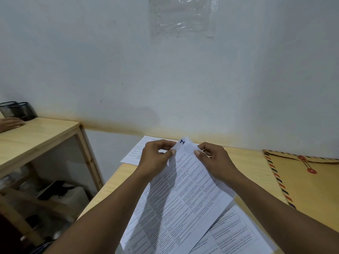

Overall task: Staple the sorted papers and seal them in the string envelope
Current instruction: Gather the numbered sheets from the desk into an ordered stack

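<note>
A pale wooden desk point(244, 162) against a whitish wall carries everything for the job. At its right end lies the string envelope point(311, 187), a manila one with a red-and-black striped border and two red button discs joined by a thread; its flap looks shut and nothing is in it as far as can be seen. Left of the desk stands a lower wooden shelf unit point(42, 136), with black mesh pen holders point(18, 110) on top and another person's hand point(11, 123) resting beside them.

The sorted papers point(179, 204) are printed tables, held lifted above the desk in the middle of the view, tilted with the top corner away from the wearer; a blue handwritten "1" marks that corner. More printed sheets lie under them toward the lower right point(236, 233), and a single sheet point(139, 151) lies flat at the far edge, partly hidden by the left hand.

The left hand point(156, 158) pinches the stack's upper left edge, thumb on top and fingers curled behind. The right hand point(214, 160) pinches the upper right edge the same way, thumb pressed on the face of the paper. Both are closed on the sheets, seemingly squaring the corner.

No stapler appears anywhere, though it may sit outside the view. I judge the task is early: papers gathered, stapling not done, envelope still to open, fill and wind shut.
</note>
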Motion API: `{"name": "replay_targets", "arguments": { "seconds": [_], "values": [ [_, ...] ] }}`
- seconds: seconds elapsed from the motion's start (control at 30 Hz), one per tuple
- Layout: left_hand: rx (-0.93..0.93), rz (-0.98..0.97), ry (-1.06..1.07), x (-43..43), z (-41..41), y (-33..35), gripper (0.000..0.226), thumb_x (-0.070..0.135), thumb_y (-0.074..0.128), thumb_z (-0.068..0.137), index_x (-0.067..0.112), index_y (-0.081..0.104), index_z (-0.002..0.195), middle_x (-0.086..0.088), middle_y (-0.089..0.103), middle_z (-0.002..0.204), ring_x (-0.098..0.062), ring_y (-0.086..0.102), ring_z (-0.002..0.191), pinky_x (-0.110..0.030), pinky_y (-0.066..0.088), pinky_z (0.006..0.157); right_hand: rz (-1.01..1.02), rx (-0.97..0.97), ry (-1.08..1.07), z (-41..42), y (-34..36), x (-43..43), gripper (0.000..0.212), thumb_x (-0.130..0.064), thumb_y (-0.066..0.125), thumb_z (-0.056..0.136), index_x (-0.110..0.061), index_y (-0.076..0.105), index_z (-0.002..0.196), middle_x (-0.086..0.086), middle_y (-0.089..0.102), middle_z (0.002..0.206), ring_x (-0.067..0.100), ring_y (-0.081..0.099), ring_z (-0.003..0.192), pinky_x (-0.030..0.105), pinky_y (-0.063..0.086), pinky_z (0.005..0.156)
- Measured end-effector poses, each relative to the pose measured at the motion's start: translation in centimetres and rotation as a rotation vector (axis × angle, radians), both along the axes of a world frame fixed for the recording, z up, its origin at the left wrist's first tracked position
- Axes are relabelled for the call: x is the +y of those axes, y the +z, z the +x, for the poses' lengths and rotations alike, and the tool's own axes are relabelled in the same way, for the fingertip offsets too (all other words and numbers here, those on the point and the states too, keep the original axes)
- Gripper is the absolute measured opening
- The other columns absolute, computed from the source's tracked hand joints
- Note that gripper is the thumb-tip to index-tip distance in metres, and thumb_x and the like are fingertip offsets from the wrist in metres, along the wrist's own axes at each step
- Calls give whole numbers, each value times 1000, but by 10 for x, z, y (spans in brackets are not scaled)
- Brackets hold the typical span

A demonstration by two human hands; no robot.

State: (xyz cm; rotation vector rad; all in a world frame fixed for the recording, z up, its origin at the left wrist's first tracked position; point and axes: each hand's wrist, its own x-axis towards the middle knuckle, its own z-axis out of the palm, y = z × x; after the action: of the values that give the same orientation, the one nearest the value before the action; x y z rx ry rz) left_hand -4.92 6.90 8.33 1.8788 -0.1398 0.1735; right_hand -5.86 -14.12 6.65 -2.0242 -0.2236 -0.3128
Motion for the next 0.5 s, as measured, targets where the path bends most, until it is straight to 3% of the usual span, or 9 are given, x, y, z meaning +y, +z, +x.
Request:
{"name": "replay_targets", "arguments": {
  "seconds": [0.17,0.33,0.5],
  "values": [
    [32,-7,9,2,4,0,13,23,76,90,28,80,102,15,73,105,-5,71,81,-15,47,46,-11,-11,16,1,-2,-2,14,-25,63,96,-22,70,84,0,75,85,26,70,87,47,55,81],
    [64,-54,-30,2,5,-2,19,15,74,92,22,80,108,3,81,95,-18,77,90,-38,62,75,-17,-6,10,3,-3,-2,16,-24,61,97,-22,69,84,-3,75,85,20,69,85,48,56,82],
    [55,-61,-48,2,4,-1,21,12,74,91,23,81,108,10,80,96,1,74,77,-16,52,57,-43,29,31,5,-4,-2,17,-25,57,100,-24,70,88,-2,76,90,20,72,90,50,58,84]
  ]
}}
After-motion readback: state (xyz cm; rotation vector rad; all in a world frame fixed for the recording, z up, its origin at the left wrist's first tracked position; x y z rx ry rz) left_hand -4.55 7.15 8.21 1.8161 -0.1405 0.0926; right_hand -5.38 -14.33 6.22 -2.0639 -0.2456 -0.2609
